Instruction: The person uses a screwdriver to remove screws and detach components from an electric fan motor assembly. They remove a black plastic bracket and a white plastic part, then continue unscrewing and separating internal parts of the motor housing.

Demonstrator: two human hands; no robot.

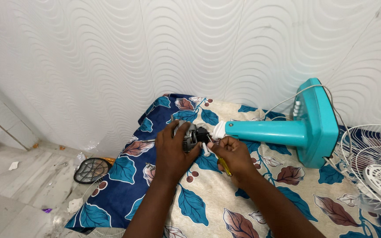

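With the left hand [173, 152] clamped over the fan motor [191, 135] and the right hand [231, 155] beside it pinching a yellow screwdriver [224, 167], unfastening seems underway, needing steady tip alignment.

- The left hand [173, 152] covers most of the grey fan motor [192, 135].
- The right hand [232, 154] hides most of a yellow-handled tool [225, 167].
- The white fan guard [371, 163] is cut off by the right edge.
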